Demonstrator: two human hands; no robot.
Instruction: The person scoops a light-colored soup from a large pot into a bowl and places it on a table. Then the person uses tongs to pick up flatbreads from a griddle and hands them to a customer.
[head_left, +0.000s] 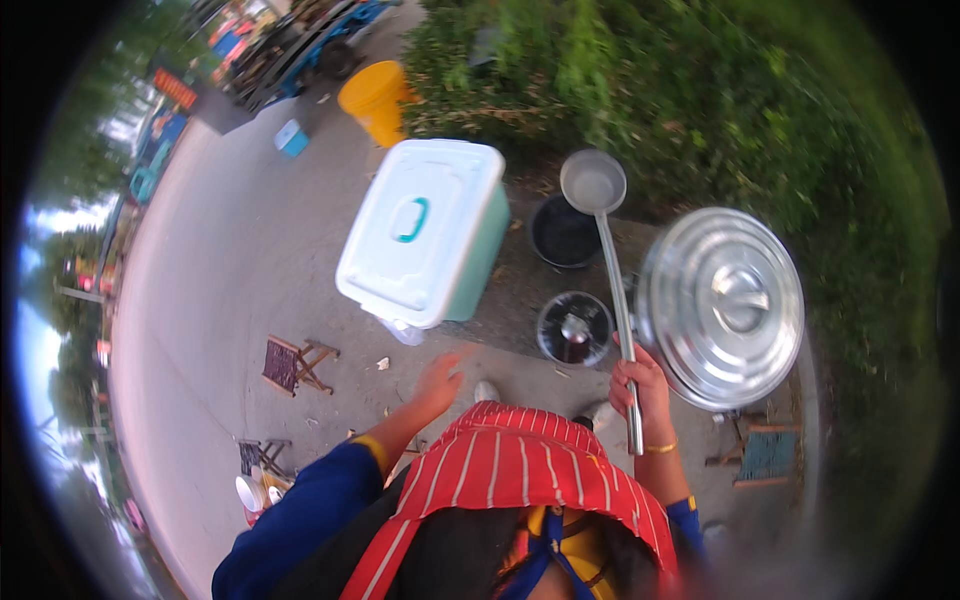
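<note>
My right hand (641, 382) grips the metal handle of a long ladle (616, 277), whose round bowl points away from me, above a dark round container (566, 231). To its right is a large pot with a ridged silver metal lid (724, 307). My left hand (439, 386) is empty, fingers apart and slightly blurred, in front of a green plastic storage box with a white lid (420, 225) and a green handle. Between box and pot stands a round dark vessel with a shiny metal piece at its centre (575, 330).
Folding stools stand at left (300, 365) and right (765, 455). A yellow bucket (375, 101) and a small blue-and-white box (291, 138) are farther off. Green bushes (675, 97) border the far and right sides. White tubs (253, 493) sit at lower left.
</note>
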